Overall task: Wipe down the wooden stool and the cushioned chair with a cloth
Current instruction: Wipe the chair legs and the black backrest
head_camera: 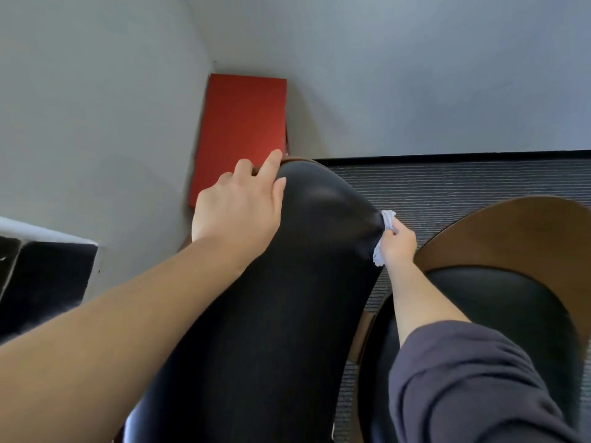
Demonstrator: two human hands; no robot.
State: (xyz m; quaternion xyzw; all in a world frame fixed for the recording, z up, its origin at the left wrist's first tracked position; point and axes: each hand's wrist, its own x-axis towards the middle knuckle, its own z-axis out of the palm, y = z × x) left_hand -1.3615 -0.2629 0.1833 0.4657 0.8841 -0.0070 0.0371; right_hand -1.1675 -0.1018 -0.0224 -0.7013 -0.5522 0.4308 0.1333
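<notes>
The cushioned chair's black padded back (287,298) fills the middle of the view, seen from above. My left hand (240,206) lies on its top left edge, fingers spread over the rim. My right hand (398,243) grips a white cloth (387,219) and presses it against the right side of the black back. Lower right, the chair's black seat cushion (499,308) sits in a curved wooden shell (518,231). The wooden stool is not visible.
A red box (243,129) stands in the wall corner behind the chair. Grey walls meet there. A dark striped carpet (463,183) runs under the chair on the right. A black object (44,282) with a white edge sits at the left.
</notes>
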